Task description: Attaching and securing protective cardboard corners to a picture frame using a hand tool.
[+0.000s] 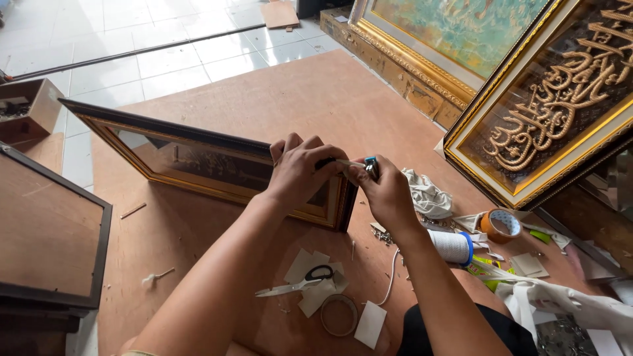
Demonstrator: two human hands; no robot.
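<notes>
A dark picture frame with a gold inner edge (198, 155) stands on its long side on a brown board. My left hand (300, 171) grips its top right corner, fingers curled over the edge. Touching the left hand's fingers, my right hand (386, 191) pinches a small tool with a blue and silver head (370, 165) at that same corner. A thin metal piece runs between the two hands.
Scissors (300, 282) lie on paper scraps near me, beside a tape ring (339, 315). A spool of white string (453, 246), brown tape roll (500, 225) and white cloth (427, 194) lie right. Large gold-framed pictures (547, 112) lean at the right; another frame (49, 237) at left.
</notes>
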